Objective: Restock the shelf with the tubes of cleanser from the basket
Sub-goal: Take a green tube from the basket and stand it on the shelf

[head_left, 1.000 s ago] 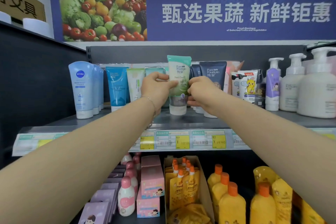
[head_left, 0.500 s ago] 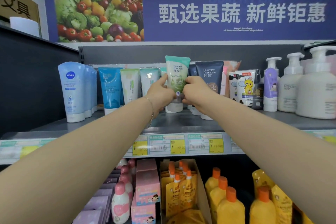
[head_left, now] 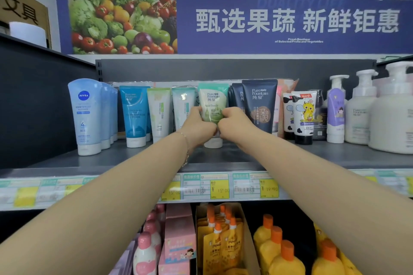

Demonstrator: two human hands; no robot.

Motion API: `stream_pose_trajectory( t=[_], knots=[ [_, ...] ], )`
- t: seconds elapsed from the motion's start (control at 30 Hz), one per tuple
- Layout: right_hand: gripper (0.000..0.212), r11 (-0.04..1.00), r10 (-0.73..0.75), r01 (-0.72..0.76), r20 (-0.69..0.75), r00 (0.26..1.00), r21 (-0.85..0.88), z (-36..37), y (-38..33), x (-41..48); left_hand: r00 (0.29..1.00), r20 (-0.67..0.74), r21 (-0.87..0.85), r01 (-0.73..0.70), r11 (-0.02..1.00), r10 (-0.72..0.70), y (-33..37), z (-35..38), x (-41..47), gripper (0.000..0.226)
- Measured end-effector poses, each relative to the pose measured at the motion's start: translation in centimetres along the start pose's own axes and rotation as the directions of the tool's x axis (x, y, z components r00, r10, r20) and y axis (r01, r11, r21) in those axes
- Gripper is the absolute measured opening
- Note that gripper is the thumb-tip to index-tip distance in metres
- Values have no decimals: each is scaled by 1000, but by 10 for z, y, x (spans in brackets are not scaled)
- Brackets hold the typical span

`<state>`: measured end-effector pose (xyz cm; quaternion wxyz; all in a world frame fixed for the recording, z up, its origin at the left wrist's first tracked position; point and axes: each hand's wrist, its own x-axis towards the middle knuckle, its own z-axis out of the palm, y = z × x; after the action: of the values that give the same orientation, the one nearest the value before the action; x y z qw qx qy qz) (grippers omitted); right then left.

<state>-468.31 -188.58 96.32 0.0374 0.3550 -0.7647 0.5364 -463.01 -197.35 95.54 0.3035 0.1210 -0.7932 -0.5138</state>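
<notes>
Head view: both arms are extended to the upper shelf [head_left: 134,159], and the two hands are set side by side, knuckles almost touching. The left hand [head_left: 197,128] and the right hand [head_left: 234,126] are closed round the lower body of one green Pure Fountain cleanser tube [head_left: 213,101], with the fingers curled on either side of it. The tube is held upright, cap downward; its white cap [head_left: 213,143] is seen just below the hands and appears to rest on the shelf deck. A thin bracelet [head_left: 186,148] is worn on the left wrist.

Just beside the right hand, a dark navy Pure Fountain tube [head_left: 259,105] is stood upright, with a second navy tube partly hidden between it and the held tube. Further out on that side, cow-patterned tubes [head_left: 302,116] and white pump bottles [head_left: 359,107] are noted. Just beside the left hand, two pale green-and-white tubes [head_left: 159,114] are ranged, then a blue tube [head_left: 134,116], then a row of light blue Nivea tubes [head_left: 85,116] well apart from the hands.

Below the hands, price labels [head_left: 219,186] are fixed along the shelf edge. On the lower shelf under the forearms, pink boxes [head_left: 180,241], yellow spouted pouches [head_left: 220,245] and yellow bottles with orange caps [head_left: 283,257] are stocked.
</notes>
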Motion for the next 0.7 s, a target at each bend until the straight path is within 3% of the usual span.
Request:
stream_pose_trajectory(
  t=[0.33, 0.47, 0.6, 0.7],
  knots=[
    [35, 998, -23, 27, 69, 997, -50, 0, 6, 3, 997, 47, 108, -69, 992, 64, 1, 2, -5, 59],
    [32, 991, -15, 19, 25, 1000, -132, -7, 2, -4, 998, -51, 255, -15, 967, 29, 4, -1, -8, 51],
    [25, 930, -124, 137, 61, 990, -341, -19, -5, -17, 996, -31, 462, -64, 884, 89, 12, -6, -16, 35],
    [20, 800, -231, 269, 138, 963, -536, -27, -9, -31, 983, 74, 660, -174, 731, 168, 20, -7, -31, 24]
  ],
)
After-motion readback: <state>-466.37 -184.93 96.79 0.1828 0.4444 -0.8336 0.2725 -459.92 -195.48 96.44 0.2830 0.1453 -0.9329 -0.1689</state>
